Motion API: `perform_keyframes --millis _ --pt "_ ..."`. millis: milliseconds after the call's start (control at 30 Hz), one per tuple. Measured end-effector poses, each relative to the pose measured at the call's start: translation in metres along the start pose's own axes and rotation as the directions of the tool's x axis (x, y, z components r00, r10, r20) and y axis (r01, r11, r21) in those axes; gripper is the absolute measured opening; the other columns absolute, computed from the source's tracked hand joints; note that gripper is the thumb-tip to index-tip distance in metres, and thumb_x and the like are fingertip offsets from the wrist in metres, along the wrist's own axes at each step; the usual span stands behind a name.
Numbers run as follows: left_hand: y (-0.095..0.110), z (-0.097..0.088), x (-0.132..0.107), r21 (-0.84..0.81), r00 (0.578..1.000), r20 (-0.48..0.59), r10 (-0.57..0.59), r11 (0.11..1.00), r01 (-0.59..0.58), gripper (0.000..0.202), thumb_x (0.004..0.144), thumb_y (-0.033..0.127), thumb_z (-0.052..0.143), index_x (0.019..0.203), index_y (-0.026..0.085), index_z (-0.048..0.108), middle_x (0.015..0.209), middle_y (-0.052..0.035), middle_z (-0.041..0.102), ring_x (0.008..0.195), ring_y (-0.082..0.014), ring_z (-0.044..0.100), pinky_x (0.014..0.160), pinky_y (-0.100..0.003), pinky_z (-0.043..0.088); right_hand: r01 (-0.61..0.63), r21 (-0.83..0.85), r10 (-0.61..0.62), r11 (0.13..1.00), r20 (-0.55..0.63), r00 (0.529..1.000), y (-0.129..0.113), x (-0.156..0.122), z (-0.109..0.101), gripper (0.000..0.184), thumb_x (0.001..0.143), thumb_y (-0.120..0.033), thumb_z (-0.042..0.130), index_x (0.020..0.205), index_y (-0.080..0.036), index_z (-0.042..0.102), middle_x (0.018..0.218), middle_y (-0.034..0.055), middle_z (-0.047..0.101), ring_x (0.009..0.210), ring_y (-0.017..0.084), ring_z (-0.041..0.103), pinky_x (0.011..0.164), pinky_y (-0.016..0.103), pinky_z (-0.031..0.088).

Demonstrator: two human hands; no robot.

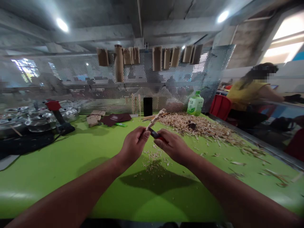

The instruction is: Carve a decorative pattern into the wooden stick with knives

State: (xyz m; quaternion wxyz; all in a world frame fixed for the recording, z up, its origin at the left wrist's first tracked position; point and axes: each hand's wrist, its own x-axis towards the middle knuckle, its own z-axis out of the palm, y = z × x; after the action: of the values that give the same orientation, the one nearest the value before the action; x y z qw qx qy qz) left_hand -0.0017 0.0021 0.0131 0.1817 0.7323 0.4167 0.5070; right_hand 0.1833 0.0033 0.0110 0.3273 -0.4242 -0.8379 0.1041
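Before me, above the middle of a green tabletop [99, 171], between its near and far edges, a person's left hand [134, 145] is closed around the lower end of a pale carved wooden stick [157, 117]. The right hand [173, 146] is curled tightly around a dark-bladed knife [155, 134], its blade at the stick beside the left thumb. The stick's long axis slants up, its free end pointing rightward toward the far edge. It looks light, stiff and dry, probably breakable where carved thin; the plainer lower end seems the safest hold.
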Motion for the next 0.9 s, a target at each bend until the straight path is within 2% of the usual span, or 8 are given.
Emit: perform_keyframes --millis 100,167,267,367,467,567,800,900 --pt "-0.001 -0.001 0.003 -0.041 0.999 -0.042 -0.017 0.999 0.015 0.029 0.09 0.042 0.047 0.077 0.018 0.056 0.063 0.0016 0.046 0.06 -0.0123 0.041 0.056 -0.024 0.029 -0.029 0.175 0.018 0.984 0.068 0.998 0.008 0.003 0.004 0.03 0.093 -0.041 0.041 0.078 -0.02 0.055 0.073 0.0022 0.057 0.064 0.014 0.05 0.06 0.027 0.035" --pt "-0.003 0.0 0.004 -0.108 0.998 -0.01 -0.063 0.992 0.062 0.03 0.09 0.043 0.046 0.08 0.017 0.057 0.062 0.0025 0.044 0.058 -0.0113 0.038 0.054 -0.023 0.028 -0.051 0.182 0.043 0.982 0.046 0.998 0.012 0.004 0.011 0.031 0.093 -0.04 0.041 0.073 -0.02 0.053 0.068 0.0012 0.055 0.062 0.013 0.048 0.058 0.027 0.033" --pt "-0.009 0.005 0.004 -0.212 0.987 0.056 -0.151 0.964 0.159 0.031 0.09 0.045 0.046 0.086 0.017 0.057 0.061 0.004 0.041 0.053 -0.0097 0.034 0.05 -0.022 0.027 -0.171 0.134 0.171 0.976 0.011 0.985 0.017 0.005 0.023 0.029 0.091 -0.036 0.042 0.068 -0.02 0.049 0.062 -0.0002 0.051 0.057 0.013 0.044 0.054 0.026 0.029" --pt "-0.013 0.009 0.005 -0.305 0.97 0.067 -0.235 0.921 0.244 0.033 0.088 0.048 0.048 0.088 0.017 0.056 0.06 0.0053 0.04 0.049 -0.0077 0.032 0.046 -0.02 0.026 -0.304 0.293 0.302 0.907 0.05 0.952 0.02 0.008 0.028 0.029 0.091 -0.038 0.039 0.07 -0.021 0.047 0.059 -0.002 0.047 0.053 0.012 0.042 0.05 0.025 0.029" --pt "-0.011 0.01 0.005 -0.386 0.933 0.094 -0.346 0.851 0.355 0.034 0.081 0.05 0.058 0.089 0.017 0.053 0.059 0.0073 0.04 0.045 -0.0056 0.031 0.042 -0.019 0.024 -0.239 0.465 0.247 0.852 0.044 0.968 0.016 0.008 0.023 0.036 0.091 -0.049 0.039 0.069 -0.021 0.044 0.059 -0.0038 0.041 0.053 0.011 0.038 0.049 0.024 0.03" --pt "-0.005 0.011 0.003 -0.434 0.9 0.195 -0.389 0.789 0.435 0.036 0.074 0.049 0.066 0.086 0.018 0.054 0.051 0.0098 0.035 0.039 -0.0048 0.027 0.038 -0.019 0.02 -0.182 0.485 0.181 0.855 0.051 0.982 0.007 0.006 0.021 0.039 0.09 -0.053 0.041 0.068 -0.021 0.042 0.059 -0.0047 0.037 0.053 0.01 0.034 0.049 0.024 0.028" --pt "0.0 0.012 0.001 -0.417 0.873 0.229 -0.431 0.766 0.488 0.031 0.07 0.043 0.071 0.076 0.015 0.058 0.047 0.0087 0.04 0.037 -0.004 0.028 0.035 -0.018 0.022 -0.26 0.545 0.232 0.797 0.121 0.965 0.007 0.005 0.031 0.041 0.088 -0.056 0.045 0.069 -0.02 0.046 0.057 -0.0055 0.037 0.051 0.01 0.033 0.047 0.024 0.026" --pt "-0.003 0.009 0.003 -0.442 0.864 0.182 -0.469 0.747 0.498 0.026 0.072 0.039 0.069 0.073 0.017 0.055 0.043 0.0099 0.036 0.035 -0.0043 0.026 0.033 -0.018 0.02 -0.306 0.631 0.233 0.713 0.198 0.952 0.001 0.004 0.026 0.039 0.086 -0.056 0.049 0.076 -0.018 0.051 0.061 -0.0044 0.043 0.054 0.009 0.039 0.05 0.023 0.032"
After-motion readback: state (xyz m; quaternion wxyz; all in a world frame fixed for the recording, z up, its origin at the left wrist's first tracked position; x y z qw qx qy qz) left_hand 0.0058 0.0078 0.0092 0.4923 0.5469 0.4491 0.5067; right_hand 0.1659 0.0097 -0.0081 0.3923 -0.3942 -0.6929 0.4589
